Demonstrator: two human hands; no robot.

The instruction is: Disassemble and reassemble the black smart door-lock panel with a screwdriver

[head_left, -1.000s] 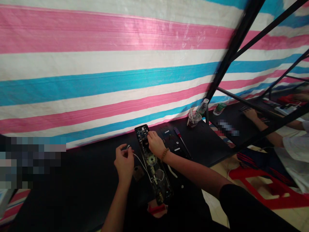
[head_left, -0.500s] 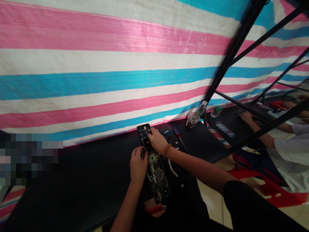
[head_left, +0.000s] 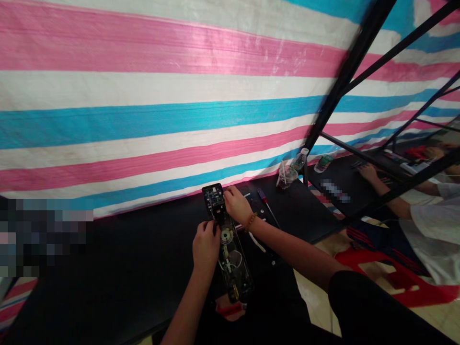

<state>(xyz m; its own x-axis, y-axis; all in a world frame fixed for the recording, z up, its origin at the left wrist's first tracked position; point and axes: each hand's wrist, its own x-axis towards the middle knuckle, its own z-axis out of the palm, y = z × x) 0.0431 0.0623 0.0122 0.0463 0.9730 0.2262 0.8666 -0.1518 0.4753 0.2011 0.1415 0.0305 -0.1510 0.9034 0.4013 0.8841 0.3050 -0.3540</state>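
A long, narrow electronic device (head_left: 236,273) with a black casing lies open at the table's front edge, its insides facing up. At its far end is a circuit board (head_left: 214,196), and a round speaker-like part (head_left: 226,235) sits near the middle. Thin white wires loop over the lower half. My left hand (head_left: 206,244) grips the left side of the casing with curled fingers. Against the right edge near the board, my right hand (head_left: 237,207) is closed, its fingertips on the casing and partly hidden.
Right of the device lie a screwdriver (head_left: 268,206), a white strip (head_left: 257,242) and small loose parts. A plastic cup (head_left: 286,178) and a bottle (head_left: 299,160) stand at the back. A black metal frame (head_left: 332,100) rises beside them. Another person's hand (head_left: 368,171) is at the neighbouring table.
My right hand has shifted from over the circuit board to the casing's right edge, so more of the board shows. My left hand stays at the left side, slightly lower.
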